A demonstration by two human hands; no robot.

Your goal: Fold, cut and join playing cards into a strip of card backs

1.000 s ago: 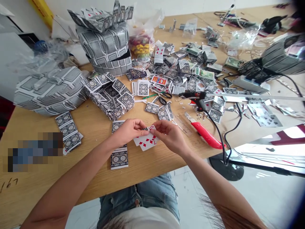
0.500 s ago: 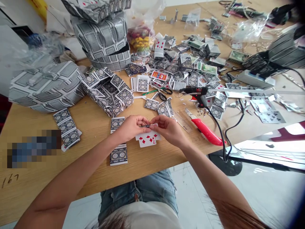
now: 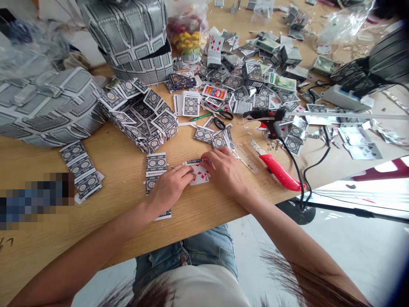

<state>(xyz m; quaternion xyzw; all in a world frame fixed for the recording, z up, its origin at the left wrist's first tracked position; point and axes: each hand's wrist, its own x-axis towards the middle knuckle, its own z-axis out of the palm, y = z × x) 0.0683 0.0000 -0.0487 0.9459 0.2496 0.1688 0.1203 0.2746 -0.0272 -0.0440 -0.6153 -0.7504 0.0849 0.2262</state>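
A playing card (image 3: 200, 176) with red diamonds lies face up on the wooden table between my hands. Along its far edge runs a narrow folded strip with the dark back pattern showing. My left hand (image 3: 172, 183), a ring on one finger, has its fingers closed on the card's left side. At the far right corner, the bent fingers of my right hand (image 3: 223, 170) grip and press the card; its fingertips are partly hidden. Under and beside my left wrist runs a column of folded cards (image 3: 156, 162), backs up. Another folded-card strip (image 3: 81, 166) lies further left.
An open woven card basket (image 3: 140, 115) stands ahead on the left, near larger grey woven containers (image 3: 47, 106). Scissors (image 3: 220, 121), a black glue gun (image 3: 266, 119) with a cable and a red-handled cutter (image 3: 277, 170) lie ahead right. Piled cards and boxes (image 3: 252, 74) spread behind.
My hands have lowered the card from a raised pinch to the table. My left hand has shifted left and nearer me, and my right hand has turned palm down. The view has shifted slightly.
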